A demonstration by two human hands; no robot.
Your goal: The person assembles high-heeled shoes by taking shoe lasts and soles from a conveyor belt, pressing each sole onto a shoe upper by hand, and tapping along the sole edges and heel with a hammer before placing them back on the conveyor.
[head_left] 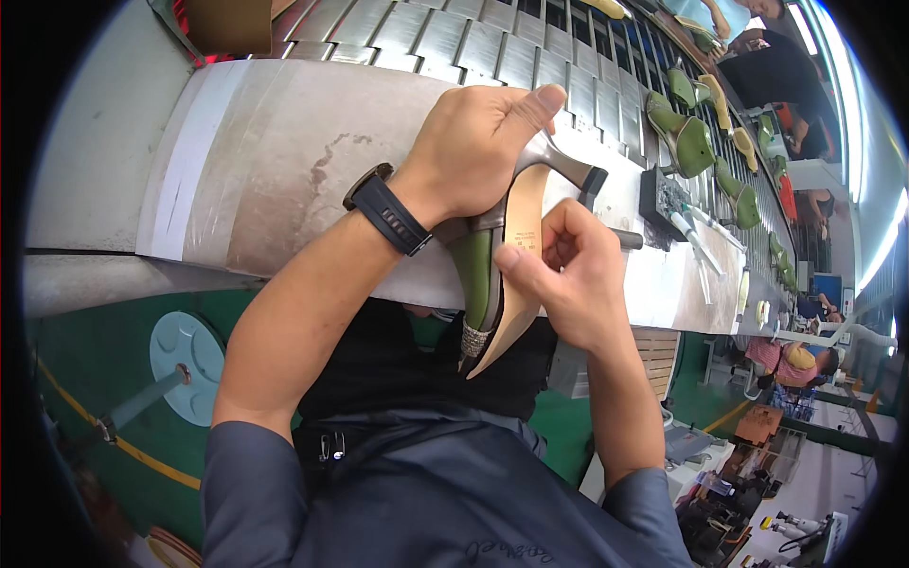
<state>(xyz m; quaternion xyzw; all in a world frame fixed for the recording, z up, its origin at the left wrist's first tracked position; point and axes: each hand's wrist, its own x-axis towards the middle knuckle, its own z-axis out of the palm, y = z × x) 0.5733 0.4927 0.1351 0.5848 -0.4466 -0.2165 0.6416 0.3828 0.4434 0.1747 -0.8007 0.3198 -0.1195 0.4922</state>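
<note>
A high-heeled shoe [473, 275] with a green upper, a grey heel part and a glittering band near its pointed toe is held over the bench edge. My left hand [473, 147] wraps round its grey rear part, thumb beside the heel. A tan outsole [521, 213] lies along the underside, with a gap showing between it and the upper towards the toe. With thumb and curled fingers, my right hand [573, 270] grips this outsole at its middle. Beyond the right hand, a dark rod end [627, 239] sticks out. The left fingertips are hidden behind the shoe.
The pale, stained bench top [312, 161] borders a metal slat conveyor [426, 38]. More green shoes [686, 137] stand on a rack at the right, near a dark box [660, 204] and brushes [696, 241]. A blue round stool [187, 364] is at lower left. Other people work far right.
</note>
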